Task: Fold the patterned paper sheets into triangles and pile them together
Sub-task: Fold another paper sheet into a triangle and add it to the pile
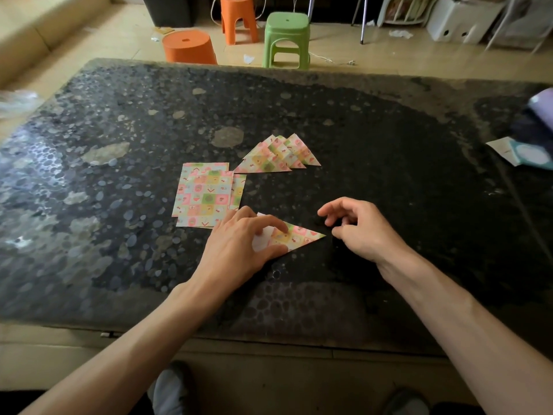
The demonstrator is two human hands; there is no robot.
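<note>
Left hand is pressing folded triangle with spread fingers, right hand hovering loosely curled, empty; any slip is risking a skewed crease.

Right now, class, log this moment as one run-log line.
left hand: presses folded triangle | right hand: holds nothing, beside it | triangle pile: fanned, farther back | flat sheets: unfolded

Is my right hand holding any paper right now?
No, the right hand is empty, fingers loosely curled, beside the tip of the triangle that the left hand presses down.
</note>
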